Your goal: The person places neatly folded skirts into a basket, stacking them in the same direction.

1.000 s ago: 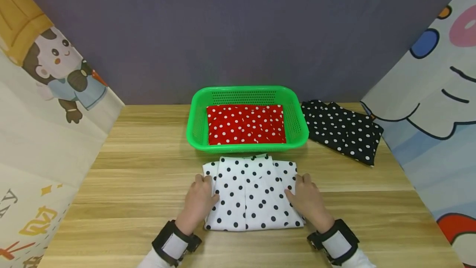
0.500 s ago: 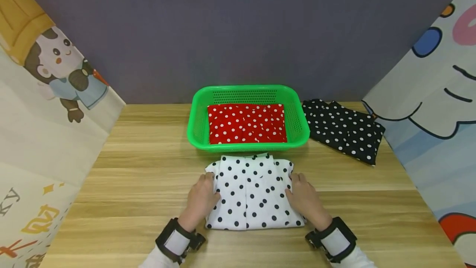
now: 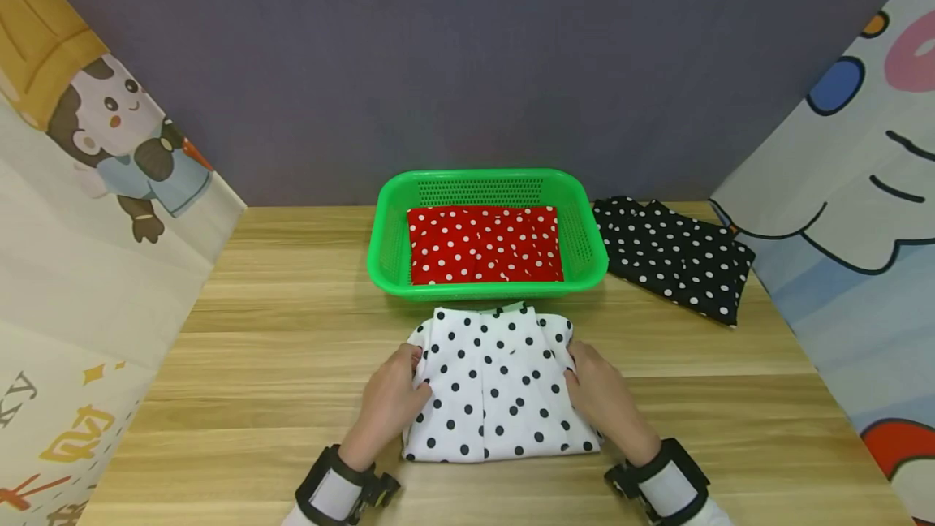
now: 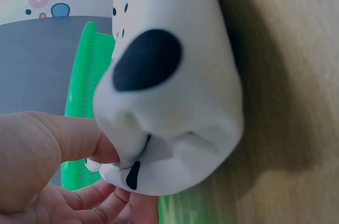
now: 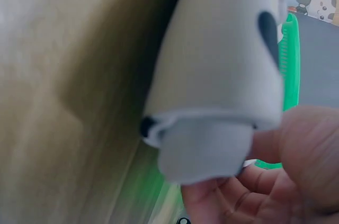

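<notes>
A folded white cloth with black polka dots (image 3: 489,396) is held by its two sides, in front of the green basket. My left hand (image 3: 394,392) pinches its left side, thumb on top and fingers underneath; the left wrist view shows the thumb pressing into the rounded fold (image 4: 175,123). At the opposite side, my right hand (image 3: 606,396) grips the cloth the same way. In the right wrist view the layered end of the cloth (image 5: 212,86) stands off the wooden surface, with a shadow beside it. The fingertips under the cloth are partly hidden.
Behind the white cloth stands a green plastic basket (image 3: 488,291) with a folded red polka-dot cloth (image 3: 482,246) inside. A folded black polka-dot cloth (image 3: 675,258) lies right of it on the wooden table (image 3: 292,307). A grey panel (image 3: 467,63) rises behind.
Both hands have drawn slightly inward on the cloth's sides, and its upper corners have curled down. The cloth's near edge has shifted a little toward me and looks raised. Basket, red and black cloths stay put.
</notes>
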{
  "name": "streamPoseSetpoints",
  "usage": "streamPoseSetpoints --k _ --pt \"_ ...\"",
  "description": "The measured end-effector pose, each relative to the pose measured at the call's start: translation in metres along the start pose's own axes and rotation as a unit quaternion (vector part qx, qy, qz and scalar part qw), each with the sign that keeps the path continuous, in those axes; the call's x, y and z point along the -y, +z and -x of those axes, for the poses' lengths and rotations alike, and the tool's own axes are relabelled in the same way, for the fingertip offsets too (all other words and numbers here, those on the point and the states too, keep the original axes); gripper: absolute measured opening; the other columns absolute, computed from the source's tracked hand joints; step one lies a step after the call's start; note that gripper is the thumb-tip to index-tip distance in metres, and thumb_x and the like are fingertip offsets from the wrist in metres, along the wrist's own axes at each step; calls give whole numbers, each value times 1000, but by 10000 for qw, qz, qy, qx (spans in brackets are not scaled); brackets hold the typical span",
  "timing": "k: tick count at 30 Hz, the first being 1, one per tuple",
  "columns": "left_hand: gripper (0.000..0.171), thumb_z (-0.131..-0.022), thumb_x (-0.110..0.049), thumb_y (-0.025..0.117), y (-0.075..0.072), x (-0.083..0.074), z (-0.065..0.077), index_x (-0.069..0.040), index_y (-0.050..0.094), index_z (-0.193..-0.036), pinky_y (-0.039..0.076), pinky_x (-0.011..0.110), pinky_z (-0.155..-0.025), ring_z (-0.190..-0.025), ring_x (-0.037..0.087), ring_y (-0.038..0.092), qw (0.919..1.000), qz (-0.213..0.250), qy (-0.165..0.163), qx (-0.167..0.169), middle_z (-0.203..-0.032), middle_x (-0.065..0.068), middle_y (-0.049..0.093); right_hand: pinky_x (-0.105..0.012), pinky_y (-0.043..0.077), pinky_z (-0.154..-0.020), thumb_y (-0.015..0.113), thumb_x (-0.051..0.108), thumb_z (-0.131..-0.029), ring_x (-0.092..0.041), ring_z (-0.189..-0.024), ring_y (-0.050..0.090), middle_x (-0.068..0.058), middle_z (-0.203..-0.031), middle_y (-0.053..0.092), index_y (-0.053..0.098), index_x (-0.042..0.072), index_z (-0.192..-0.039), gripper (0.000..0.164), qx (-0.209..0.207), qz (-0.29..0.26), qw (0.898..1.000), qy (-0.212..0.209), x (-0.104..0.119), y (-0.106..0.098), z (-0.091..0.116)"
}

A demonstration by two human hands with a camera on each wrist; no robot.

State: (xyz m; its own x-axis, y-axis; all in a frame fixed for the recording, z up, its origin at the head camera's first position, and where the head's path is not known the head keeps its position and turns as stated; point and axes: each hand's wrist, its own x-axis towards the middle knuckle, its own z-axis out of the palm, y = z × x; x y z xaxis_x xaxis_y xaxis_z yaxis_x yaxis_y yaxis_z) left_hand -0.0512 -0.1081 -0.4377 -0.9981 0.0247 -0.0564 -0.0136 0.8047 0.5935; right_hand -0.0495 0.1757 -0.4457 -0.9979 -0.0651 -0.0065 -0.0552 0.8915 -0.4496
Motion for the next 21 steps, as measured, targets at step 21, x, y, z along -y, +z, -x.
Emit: streamPoseSetpoints --k 21 --pt "41 -67 -3 65 -19 -15 20 -7 55 -107 39 24 -52 -63 10 48 9986 249 183 -420 -84 2 58 -37 52 -63 64 3 -80 -26 -81 61 -19 -99 61 54 -6 -109 32 -834 17 9964 -145 5 -13 17"
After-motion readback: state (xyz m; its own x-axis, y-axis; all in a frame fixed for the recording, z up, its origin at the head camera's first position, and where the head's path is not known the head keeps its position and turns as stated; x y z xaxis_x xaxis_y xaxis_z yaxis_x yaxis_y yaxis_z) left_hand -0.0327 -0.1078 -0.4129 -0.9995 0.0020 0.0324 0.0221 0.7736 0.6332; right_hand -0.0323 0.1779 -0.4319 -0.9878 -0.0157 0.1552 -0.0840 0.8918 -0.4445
